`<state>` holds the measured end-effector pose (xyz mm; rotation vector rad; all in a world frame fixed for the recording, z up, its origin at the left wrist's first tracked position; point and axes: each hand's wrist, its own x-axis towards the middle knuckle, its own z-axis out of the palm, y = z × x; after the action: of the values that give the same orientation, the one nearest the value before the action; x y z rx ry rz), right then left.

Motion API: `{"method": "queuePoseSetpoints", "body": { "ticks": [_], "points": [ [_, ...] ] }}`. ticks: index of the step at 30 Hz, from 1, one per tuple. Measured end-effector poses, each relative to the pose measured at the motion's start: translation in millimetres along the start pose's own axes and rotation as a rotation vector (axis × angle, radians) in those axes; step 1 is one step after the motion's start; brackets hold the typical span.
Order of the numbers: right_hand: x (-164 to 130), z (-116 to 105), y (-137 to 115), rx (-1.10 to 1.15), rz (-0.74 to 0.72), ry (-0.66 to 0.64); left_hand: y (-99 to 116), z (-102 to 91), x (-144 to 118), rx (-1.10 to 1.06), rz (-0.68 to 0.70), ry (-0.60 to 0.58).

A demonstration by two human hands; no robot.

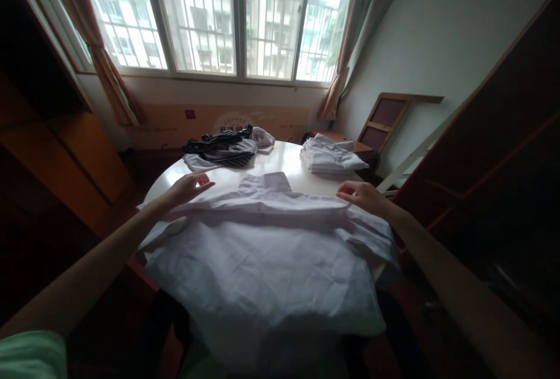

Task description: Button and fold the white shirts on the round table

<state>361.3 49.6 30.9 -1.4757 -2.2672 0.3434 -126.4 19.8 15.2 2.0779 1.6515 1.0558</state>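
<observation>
A white collared shirt (266, 256) lies spread over the round table, back side up. Its collar (265, 182) points to the window, and its lower part hangs over the near edge toward my lap. My left hand (188, 188) hovers just above the shirt's left shoulder, fingers loosely bent and thumb apart from them. Over at the right shoulder is my right hand (361, 195), bent in much the same way, its fingertips close to the cloth. No fabric shows between the fingers of either hand. The sleeves spread out to both sides, partly under my forearms.
On the white table (282, 157), a heap of dark striped and pale clothes (225, 148) sits at the back left. A folded white stack (330, 154) is at the back right. Beyond stand a wooden chair (378, 122) and a barred window (236, 17); dark furniture flanks both sides.
</observation>
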Motion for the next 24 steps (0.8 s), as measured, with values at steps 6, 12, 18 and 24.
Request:
{"method": "queuePoseSetpoints", "body": {
  "ticks": [6, 12, 18, 24],
  "points": [
    [40, 22, 8, 0.131, 0.054, -0.063, 2, 29.7, 26, -0.104, -0.282, -0.237],
    [57, 47, -5, 0.203, 0.039, -0.331, 4, 43.2, 45, 0.067, -0.195, -0.431],
    [86, 34, -9, 0.173, 0.037, 0.134, 0, 44.9, 67, 0.270, 0.005, 0.018],
    [71, 11, 29, 0.255, 0.129, -0.399, -21, 25.5, 66, 0.184, -0.111, -0.225]
  ]
}}
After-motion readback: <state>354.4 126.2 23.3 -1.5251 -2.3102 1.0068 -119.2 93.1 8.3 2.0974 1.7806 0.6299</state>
